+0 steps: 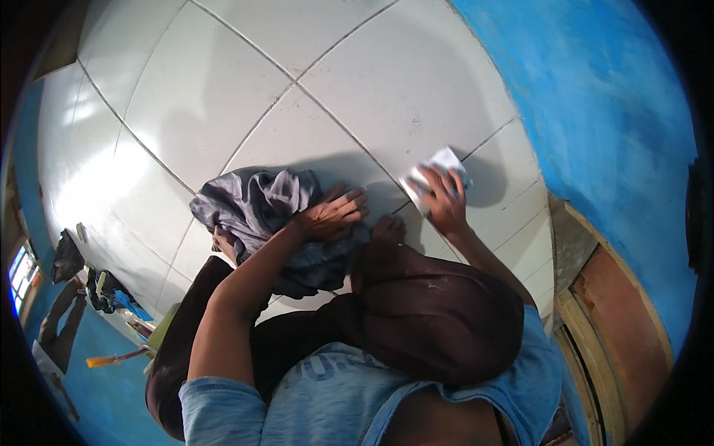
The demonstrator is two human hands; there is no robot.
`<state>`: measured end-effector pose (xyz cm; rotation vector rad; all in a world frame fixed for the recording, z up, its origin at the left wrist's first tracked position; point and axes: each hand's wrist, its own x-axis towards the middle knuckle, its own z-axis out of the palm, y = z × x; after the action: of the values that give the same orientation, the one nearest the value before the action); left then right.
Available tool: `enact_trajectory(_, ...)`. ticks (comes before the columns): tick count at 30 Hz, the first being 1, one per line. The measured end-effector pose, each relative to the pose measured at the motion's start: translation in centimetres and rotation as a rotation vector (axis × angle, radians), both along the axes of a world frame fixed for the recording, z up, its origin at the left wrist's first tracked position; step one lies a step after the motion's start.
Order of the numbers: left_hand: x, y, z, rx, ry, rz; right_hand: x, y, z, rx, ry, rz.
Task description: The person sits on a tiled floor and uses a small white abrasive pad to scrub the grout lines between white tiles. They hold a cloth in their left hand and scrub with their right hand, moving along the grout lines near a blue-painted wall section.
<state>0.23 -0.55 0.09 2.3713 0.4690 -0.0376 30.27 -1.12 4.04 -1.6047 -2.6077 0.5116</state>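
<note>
Tiles [223,82] bear grey cloth [264,197] under the loose left hand [329,215]; the right hand [446,204] grips, seemingly, white paper [447,158].

We look down on a pale tiled floor [223,89] beside a blue wall [595,97]. Our left hand [332,214] rests, fingers extended, on a crumpled, shiny grey cloth [256,202]. Our right hand [445,201], slightly blurred, covers part of a white piece [448,157], cloth or paper, near our bare foot [389,230].

Grey cloth [256,199]; white piece [448,157]; mottled blue wall [587,97]; pale tiles [212,74], dark grout lines [295,81]
</note>
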Motion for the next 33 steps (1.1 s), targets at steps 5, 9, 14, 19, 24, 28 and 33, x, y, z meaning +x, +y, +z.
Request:
enact_trajectory(5, 0.0, 0.1, 0.1, 0.014, 0.001, 0.016, -7.3, 16.0, -2.7, 0.283, 0.159, 0.010)
enact_trajectory(9, 0.4, 1.1, 1.1, 0.051, -0.017, 0.055, -8.0, 25.9, -1.2, 0.387, 0.156, 0.096)
enact_trajectory(14, -1.1, 3.6, 9.2, 0.205, 0.135, 0.441, -6.1, 9.9, 3.2, 0.077, 0.088, 0.134)
enact_trajectory(19, -7.3, 1.7, 9.7, 0.046, 0.355, 0.513, -4.4, -0.5, 0.7, 0.006, 0.023, 0.186)
enact_trajectory(24, -7.6, -3.1, 10.7, -0.081, 0.389, 0.334, -12.5, 12.7, -1.4, 0.224, 0.093, 0.113)
enact_trajectory(28, -8.4, -3.6, 9.3, -0.089, 0.317, 0.331, -16.2, 20.8, -0.6, 0.188, 0.099, 0.190)
enact_trajectory(33, -8.2, -0.5, 13.1, -0.320, 0.628, 0.313, -12.4, 13.4, -0.8, 0.152, 0.141, 0.176)
